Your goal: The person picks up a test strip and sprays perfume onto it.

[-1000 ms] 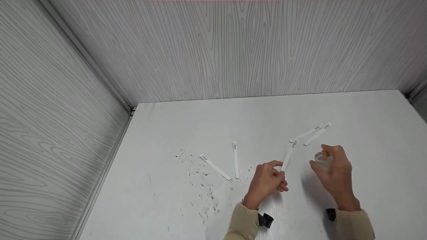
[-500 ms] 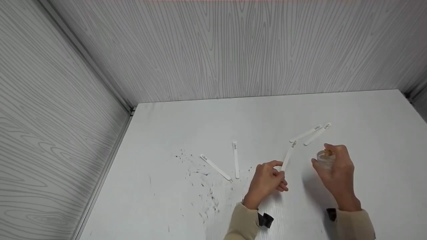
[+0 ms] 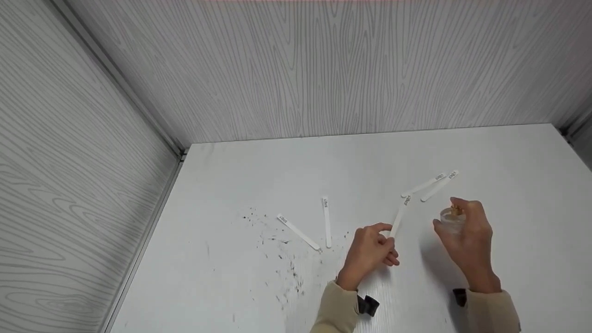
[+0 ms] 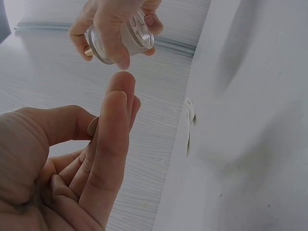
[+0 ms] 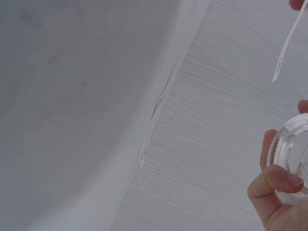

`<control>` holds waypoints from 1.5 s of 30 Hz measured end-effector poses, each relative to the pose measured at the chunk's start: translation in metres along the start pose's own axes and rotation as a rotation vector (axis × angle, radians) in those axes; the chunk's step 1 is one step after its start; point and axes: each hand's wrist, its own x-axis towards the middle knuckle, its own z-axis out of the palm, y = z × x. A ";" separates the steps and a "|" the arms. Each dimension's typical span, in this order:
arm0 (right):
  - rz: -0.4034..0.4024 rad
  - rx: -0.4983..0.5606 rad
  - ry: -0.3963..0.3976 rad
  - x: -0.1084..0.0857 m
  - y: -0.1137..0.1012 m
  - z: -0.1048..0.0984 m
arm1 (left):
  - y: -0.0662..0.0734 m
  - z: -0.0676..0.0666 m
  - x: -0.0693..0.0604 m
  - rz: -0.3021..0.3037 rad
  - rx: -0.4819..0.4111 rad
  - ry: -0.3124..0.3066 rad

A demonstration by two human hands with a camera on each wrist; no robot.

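Note:
My left hand pinches the lower end of a white perfume test strip between thumb and fingers; the printed end points away, up and right. My right hand grips a clear round glass perfume bottle with a ribbed edge. Its index finger lies at the gold spray top. The bottle is held above the table, to the right of the strip and apart from it. In the left wrist view the bottle shows beyond my fingertips. The right wrist view shows the held strip hanging free of the bottle.
Two strips lie close together beyond my hands. To the left, another strip lies near a slanted one. Dark specks and scuffs mark the white table. Wood-grain panels stand at the back and left.
My right hand has shifted slightly to the right with the perfume bottle, a little farther from the held strip. My left hand and the strips on the table have not moved.

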 end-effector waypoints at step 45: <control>0.008 -0.084 0.013 0.002 -0.005 -0.005 | -0.001 -0.003 0.001 0.015 -0.013 -0.004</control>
